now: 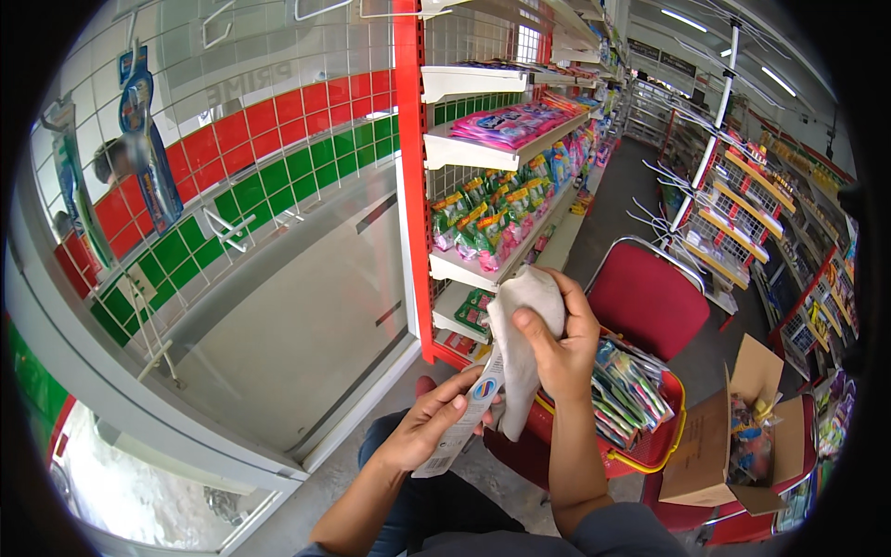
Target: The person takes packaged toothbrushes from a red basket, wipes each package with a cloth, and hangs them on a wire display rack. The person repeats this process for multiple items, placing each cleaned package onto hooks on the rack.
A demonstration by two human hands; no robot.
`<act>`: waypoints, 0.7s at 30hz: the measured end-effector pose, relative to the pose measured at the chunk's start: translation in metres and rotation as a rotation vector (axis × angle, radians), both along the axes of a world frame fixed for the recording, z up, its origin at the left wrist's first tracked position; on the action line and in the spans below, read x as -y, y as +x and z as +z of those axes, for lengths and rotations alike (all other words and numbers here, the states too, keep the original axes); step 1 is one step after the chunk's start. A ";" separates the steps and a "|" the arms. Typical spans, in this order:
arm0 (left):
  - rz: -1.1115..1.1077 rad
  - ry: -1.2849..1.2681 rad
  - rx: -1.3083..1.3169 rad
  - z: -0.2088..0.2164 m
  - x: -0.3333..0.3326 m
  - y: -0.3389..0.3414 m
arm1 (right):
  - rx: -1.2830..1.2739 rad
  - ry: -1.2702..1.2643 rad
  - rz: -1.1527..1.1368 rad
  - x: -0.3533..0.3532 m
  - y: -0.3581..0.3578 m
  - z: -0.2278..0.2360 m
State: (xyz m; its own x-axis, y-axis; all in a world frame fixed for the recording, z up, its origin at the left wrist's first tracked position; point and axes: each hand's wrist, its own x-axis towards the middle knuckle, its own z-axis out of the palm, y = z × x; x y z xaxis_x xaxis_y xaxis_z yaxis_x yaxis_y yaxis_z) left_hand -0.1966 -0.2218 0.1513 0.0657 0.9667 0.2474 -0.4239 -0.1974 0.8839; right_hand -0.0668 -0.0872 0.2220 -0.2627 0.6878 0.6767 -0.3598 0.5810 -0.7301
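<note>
In front of my body my left hand (429,425) is closed on a long, narrow toothbrush pack (457,436), with its pale printed side facing up. My right hand (568,345) grips a greyish-white cloth (522,367), with the thumb pressed on it and the fingers behind. The cloth lies against the upper end of the pack, and its loose part hangs below my right hand. To the right of my right forearm, a red basket (676,408) with a yellow handle holds several more toothbrush packs (624,395).
At the left, a white wire grid (278,148) carries hooks and blue hanging toothbrush packs (148,139). A shelf unit (478,160) with a red post and bagged goods stands ahead. Right of it are a dark red chair (645,297), an opened cardboard box (696,459) and a tiered rack (733,218).
</note>
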 end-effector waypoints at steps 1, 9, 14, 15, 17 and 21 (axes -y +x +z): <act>0.002 0.000 -0.007 0.000 0.000 0.002 | 0.009 -0.009 -0.030 -0.001 0.002 0.000; -0.003 -0.034 -0.106 -0.004 0.002 0.009 | -0.167 -0.097 -0.209 -0.023 0.008 -0.013; 0.025 -0.050 -0.018 -0.002 0.006 0.005 | -0.367 -0.244 -0.052 -0.052 0.032 -0.013; 0.017 -0.060 0.052 -0.002 0.006 0.004 | -0.300 -0.221 -0.041 -0.050 0.036 -0.014; 0.038 -0.089 0.042 -0.002 0.003 0.004 | -0.291 -0.137 0.091 -0.032 0.023 -0.025; -0.010 -0.083 0.020 -0.004 -0.004 0.009 | 0.029 0.177 0.039 -0.008 0.008 -0.022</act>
